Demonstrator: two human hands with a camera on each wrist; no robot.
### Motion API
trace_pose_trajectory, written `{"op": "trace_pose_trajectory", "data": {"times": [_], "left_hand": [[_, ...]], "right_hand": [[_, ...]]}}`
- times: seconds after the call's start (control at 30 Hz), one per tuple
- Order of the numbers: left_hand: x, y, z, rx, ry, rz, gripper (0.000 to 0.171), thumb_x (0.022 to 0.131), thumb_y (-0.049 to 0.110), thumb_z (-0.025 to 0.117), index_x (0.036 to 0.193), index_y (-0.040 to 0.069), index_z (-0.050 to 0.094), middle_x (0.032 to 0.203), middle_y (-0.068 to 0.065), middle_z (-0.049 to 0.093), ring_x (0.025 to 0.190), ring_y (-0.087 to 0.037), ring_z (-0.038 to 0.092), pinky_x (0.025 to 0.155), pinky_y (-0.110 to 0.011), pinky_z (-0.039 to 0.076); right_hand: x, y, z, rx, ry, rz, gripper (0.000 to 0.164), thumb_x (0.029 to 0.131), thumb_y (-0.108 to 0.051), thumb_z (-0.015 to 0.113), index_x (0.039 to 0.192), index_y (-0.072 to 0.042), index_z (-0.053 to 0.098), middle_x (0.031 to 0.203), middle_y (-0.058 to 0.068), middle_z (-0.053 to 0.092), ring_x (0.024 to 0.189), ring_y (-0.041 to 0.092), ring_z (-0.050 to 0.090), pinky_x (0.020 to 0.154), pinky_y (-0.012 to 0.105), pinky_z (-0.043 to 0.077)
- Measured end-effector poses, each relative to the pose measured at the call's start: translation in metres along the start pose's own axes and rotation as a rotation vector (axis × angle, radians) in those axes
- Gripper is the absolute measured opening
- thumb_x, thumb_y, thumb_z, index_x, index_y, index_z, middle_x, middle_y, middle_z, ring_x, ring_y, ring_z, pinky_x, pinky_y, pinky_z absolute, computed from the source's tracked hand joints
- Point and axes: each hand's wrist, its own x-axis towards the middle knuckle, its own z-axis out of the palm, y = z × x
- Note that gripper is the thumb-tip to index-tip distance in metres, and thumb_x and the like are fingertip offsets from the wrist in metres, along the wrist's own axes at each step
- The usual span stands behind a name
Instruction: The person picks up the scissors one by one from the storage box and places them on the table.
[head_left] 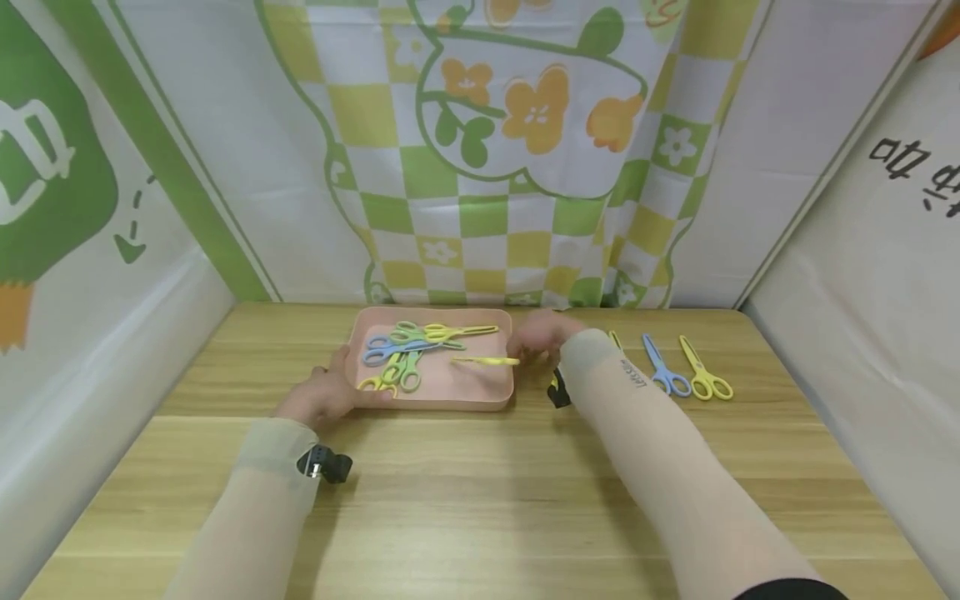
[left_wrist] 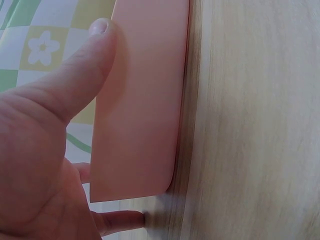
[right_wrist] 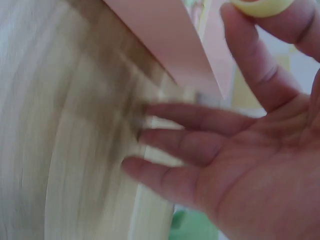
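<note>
A pink tray (head_left: 450, 398) holds several scissors in yellow, green and blue, overlapping in its left and upper part. My left hand (head_left: 327, 393) lies around the tray's near left corner. Its straight thumb (left_wrist: 92, 62) touches the outer front wall, and the other fingers are along the left side. Over the tray's right end, my right hand (head_left: 543, 332) pinches yellow scissors (head_left: 487, 361) by the handle, blades pointing left over the tray. In the right wrist view, thumb and index finger meet on the yellow handle loop (right_wrist: 262, 7), while the other three fingers are spread out beside the tray.
Right of the tray, blue scissors (head_left: 663, 371) and yellow scissors (head_left: 703, 371) lie on the wooden table (head_left: 450, 500). Another yellow pair (head_left: 615, 339) is mostly hidden behind the right forearm. A checkered curtain (head_left: 487, 217) hangs at the table's back edge.
</note>
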Motion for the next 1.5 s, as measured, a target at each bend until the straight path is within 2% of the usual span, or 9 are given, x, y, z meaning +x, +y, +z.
{"op": "trace_pose_trajectory", "data": {"times": [0.2,0.37,0.6,0.7,0.87,0.93,1.07,1.33,1.5], "left_hand": [[0.001,0.0,0.002,0.004,0.006,0.005,0.137,0.075,0.067,0.075,0.157,0.01,-0.018,0.152,-0.044,-0.012,0.136,-0.066,0.001,0.103,-0.076,0.016],[0.0,0.0,0.002,0.022,0.008,-0.003,0.137,0.074,0.071,0.074,0.157,0.011,-0.018,0.151,-0.045,-0.011,0.135,-0.067,0.003,0.102,-0.076,0.017],[0.0,-0.002,0.002,0.021,0.004,0.0,0.136,0.076,0.069,0.074,0.156,0.009,-0.018,0.151,-0.046,-0.011,0.135,-0.067,0.001,0.102,-0.076,0.016],[0.0,-0.002,0.001,0.023,0.003,0.0,0.136,0.076,0.069,0.074,0.156,0.009,-0.019,0.151,-0.046,-0.011,0.135,-0.067,0.002,0.102,-0.076,0.017],[0.0,-0.001,0.001,0.019,0.002,-0.005,0.136,0.075,0.069,0.074,0.156,0.01,-0.018,0.151,-0.045,-0.011,0.135,-0.067,0.002,0.103,-0.076,0.016],[-0.001,0.0,0.001,0.017,0.001,-0.007,0.136,0.075,0.069,0.074,0.156,0.01,-0.018,0.151,-0.045,-0.011,0.135,-0.067,0.002,0.103,-0.076,0.016],[-0.001,0.0,0.002,-0.002,0.0,-0.006,0.136,0.076,0.066,0.075,0.156,0.009,-0.018,0.151,-0.045,-0.011,0.136,-0.066,0.002,0.103,-0.076,0.015],[-0.001,0.0,0.002,-0.008,-0.002,-0.009,0.135,0.077,0.065,0.076,0.156,0.009,-0.018,0.151,-0.045,-0.011,0.136,-0.066,0.002,0.103,-0.076,0.015],[-0.001,0.0,0.001,-0.021,-0.008,-0.002,0.136,0.076,0.064,0.077,0.156,0.009,-0.019,0.151,-0.045,-0.014,0.136,-0.066,-0.002,0.104,-0.076,0.013]], "right_hand": [[-0.015,0.025,-0.018,0.374,0.016,-0.023,0.012,0.076,-0.001,0.064,0.087,-0.002,0.07,0.117,0.014,0.062,0.119,0.033,0.054,0.104,0.055,0.038],[-0.029,0.04,-0.035,0.449,0.086,-0.07,0.01,0.08,-0.001,0.062,0.089,-0.001,0.068,0.123,0.015,0.057,0.127,0.033,0.047,0.11,0.056,0.031],[-0.048,0.054,-0.06,0.173,0.279,0.019,0.035,0.076,-0.008,0.067,0.107,0.007,0.061,0.143,0.021,0.046,0.129,0.038,0.042,0.105,0.051,0.038],[-0.055,0.06,-0.064,0.127,0.331,0.077,0.034,0.073,-0.006,0.063,0.104,0.006,0.058,0.142,0.022,0.042,0.121,0.036,0.041,0.098,0.046,0.041],[-0.06,0.069,-0.063,0.045,0.402,0.109,0.013,0.07,-0.006,0.061,0.078,-0.003,0.052,0.108,0.02,0.049,0.087,0.031,0.045,0.071,0.04,0.045],[-0.06,0.072,-0.061,-0.025,0.435,0.111,0.013,0.067,-0.007,0.059,0.068,-0.009,0.046,0.085,0.013,0.046,0.07,0.026,0.04,0.058,0.036,0.041],[-0.056,0.075,-0.054,-0.136,0.449,0.133,0.019,0.063,-0.007,0.056,0.058,-0.016,0.039,0.066,0.004,0.039,0.056,0.019,0.034,0.047,0.031,0.034],[-0.052,0.069,-0.037,-0.424,0.396,0.192,0.01,0.061,-0.01,0.054,0.057,-0.017,0.047,0.068,0.007,0.054,0.063,0.023,0.046,0.061,0.044,0.039],[-0.049,0.068,-0.031,-0.461,0.376,0.179,0.008,0.063,-0.012,0.058,0.058,-0.015,0.052,0.076,0.01,0.06,0.072,0.028,0.053,0.077,0.06,0.043]]}}
